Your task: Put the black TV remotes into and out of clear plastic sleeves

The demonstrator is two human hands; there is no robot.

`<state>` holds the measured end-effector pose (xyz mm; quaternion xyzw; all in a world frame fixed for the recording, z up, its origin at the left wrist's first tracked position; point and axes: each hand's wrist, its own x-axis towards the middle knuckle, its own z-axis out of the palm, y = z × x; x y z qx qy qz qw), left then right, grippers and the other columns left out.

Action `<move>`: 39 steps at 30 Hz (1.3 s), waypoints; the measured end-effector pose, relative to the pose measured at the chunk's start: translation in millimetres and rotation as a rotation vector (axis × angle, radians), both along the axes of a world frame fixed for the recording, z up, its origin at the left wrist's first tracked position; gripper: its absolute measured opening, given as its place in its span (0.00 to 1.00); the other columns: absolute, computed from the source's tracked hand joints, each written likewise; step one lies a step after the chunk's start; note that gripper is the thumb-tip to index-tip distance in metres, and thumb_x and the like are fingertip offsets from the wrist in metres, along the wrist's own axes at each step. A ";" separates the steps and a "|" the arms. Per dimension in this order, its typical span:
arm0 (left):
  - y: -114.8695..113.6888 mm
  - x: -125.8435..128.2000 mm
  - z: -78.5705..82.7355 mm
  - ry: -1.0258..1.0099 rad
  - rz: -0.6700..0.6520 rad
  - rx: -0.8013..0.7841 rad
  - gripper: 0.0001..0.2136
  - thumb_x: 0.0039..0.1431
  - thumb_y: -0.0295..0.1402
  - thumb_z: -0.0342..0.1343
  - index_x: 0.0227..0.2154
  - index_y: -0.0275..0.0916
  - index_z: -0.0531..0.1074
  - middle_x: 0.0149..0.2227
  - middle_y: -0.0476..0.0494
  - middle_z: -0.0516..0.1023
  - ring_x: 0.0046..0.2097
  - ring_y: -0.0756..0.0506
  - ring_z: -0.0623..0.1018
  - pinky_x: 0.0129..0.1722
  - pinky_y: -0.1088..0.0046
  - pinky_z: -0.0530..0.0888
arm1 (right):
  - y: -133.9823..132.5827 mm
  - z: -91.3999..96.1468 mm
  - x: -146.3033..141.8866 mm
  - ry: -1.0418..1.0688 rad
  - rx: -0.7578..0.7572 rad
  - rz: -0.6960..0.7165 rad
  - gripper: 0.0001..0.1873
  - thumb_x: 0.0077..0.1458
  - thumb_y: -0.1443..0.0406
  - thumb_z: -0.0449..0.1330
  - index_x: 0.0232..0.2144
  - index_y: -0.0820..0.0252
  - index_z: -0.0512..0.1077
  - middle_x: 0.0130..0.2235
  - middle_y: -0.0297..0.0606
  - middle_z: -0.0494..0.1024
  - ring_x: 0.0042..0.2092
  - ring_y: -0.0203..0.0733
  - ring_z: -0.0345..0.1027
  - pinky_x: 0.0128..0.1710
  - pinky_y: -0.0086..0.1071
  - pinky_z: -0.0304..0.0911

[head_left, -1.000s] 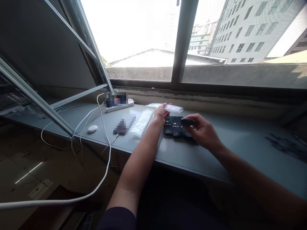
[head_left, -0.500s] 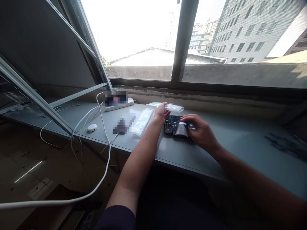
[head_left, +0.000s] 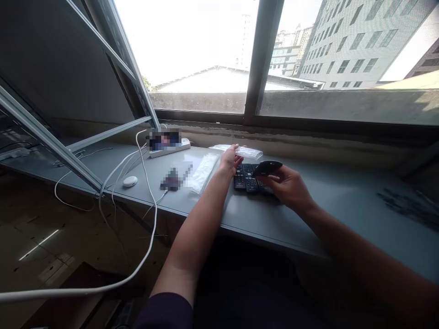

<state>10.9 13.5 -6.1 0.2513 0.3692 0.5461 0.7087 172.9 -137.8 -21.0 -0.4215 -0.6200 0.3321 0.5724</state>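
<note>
My left hand [head_left: 231,158] is closed with its fingers curled at a clear plastic bag [head_left: 252,152], which extends to both sides of it. My right hand [head_left: 290,183] grips a black remote control [head_left: 269,168], raised and tilted so that mostly its smooth curved side shows; its keys are hidden. Below it, several black remote controls with keypads [head_left: 251,184] lie side by side on the table, partly covered by the right hand. Another clear plastic bag [head_left: 203,176] lies flat beside my left forearm.
A white power strip [head_left: 185,144] stands near the window wall, partly blurred out. A white round device [head_left: 130,181] and a blurred item with a cable [head_left: 172,179] lie on the grey table [head_left: 343,205]. White cables [head_left: 152,228] hang over its edge. A metal frame [head_left: 85,169] rises at left.
My right hand has lifted the remote control off the row and tilted it, uncovering more of the remotes beneath. My left hand stays at the plastic bag.
</note>
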 end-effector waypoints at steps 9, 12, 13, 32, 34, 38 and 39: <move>-0.8 1.8 -2.1 0.076 0.027 0.051 0.02 0.67 0.27 0.70 0.39 0.38 0.83 0.42 0.44 0.88 0.30 0.56 0.76 0.27 0.84 0.71 | -4.9 7.6 -2.6 -0.048 0.036 -0.018 0.20 0.56 0.50 0.82 0.46 0.49 0.87 0.50 0.41 0.89 0.54 0.58 0.84 0.65 0.58 0.77; 0.6 1.7 -4.2 0.084 0.044 0.052 0.02 0.65 0.27 0.71 0.39 0.39 0.84 0.41 0.44 0.88 0.30 0.56 0.76 0.27 0.84 0.71 | -4.2 6.6 -2.1 -0.029 0.031 -0.001 0.20 0.57 0.49 0.81 0.47 0.49 0.87 0.51 0.41 0.89 0.55 0.57 0.84 0.66 0.57 0.76; 0.9 1.5 -4.5 0.092 0.041 0.051 0.02 0.66 0.27 0.70 0.40 0.38 0.85 0.41 0.43 0.88 0.30 0.55 0.75 0.27 0.84 0.70 | -3.7 5.8 -1.7 -0.017 0.011 0.009 0.21 0.57 0.49 0.81 0.48 0.50 0.86 0.50 0.41 0.89 0.55 0.57 0.84 0.65 0.56 0.77; 3.9 1.6 -10.1 0.113 0.028 0.059 0.05 0.63 0.25 0.71 0.41 0.38 0.85 0.40 0.44 0.87 0.28 0.56 0.73 0.26 0.84 0.69 | 0.2 25.8 10.5 0.760 -0.627 0.350 0.09 0.72 0.60 0.65 0.51 0.53 0.81 0.37 0.35 0.79 0.27 0.35 0.62 0.18 0.25 0.63; 4.1 1.5 -10.6 0.123 0.021 0.068 0.03 0.65 0.24 0.68 0.39 0.37 0.84 0.43 0.43 0.87 0.28 0.57 0.73 0.26 0.85 0.69 | -0.8 29.9 8.4 0.855 -0.670 0.339 0.13 0.77 0.57 0.60 0.55 0.51 0.80 0.37 0.35 0.78 0.29 0.37 0.65 0.21 0.27 0.68; 5.8 1.9 -12.2 0.131 0.027 0.067 0.03 0.65 0.25 0.67 0.38 0.37 0.85 0.45 0.42 0.88 0.29 0.57 0.73 0.26 0.85 0.70 | -1.1 34.8 7.8 0.972 -0.739 0.330 0.21 0.82 0.53 0.50 0.59 0.54 0.78 0.37 0.39 0.78 0.29 0.38 0.67 0.20 0.25 0.68; 6.3 1.9 -12.7 0.131 0.027 0.064 0.03 0.65 0.25 0.68 0.39 0.37 0.85 0.44 0.42 0.88 0.29 0.56 0.73 0.26 0.85 0.70 | -1.0 35.1 8.7 0.981 -0.739 0.343 0.21 0.82 0.55 0.49 0.59 0.55 0.78 0.37 0.39 0.78 0.28 0.37 0.66 0.18 0.24 0.66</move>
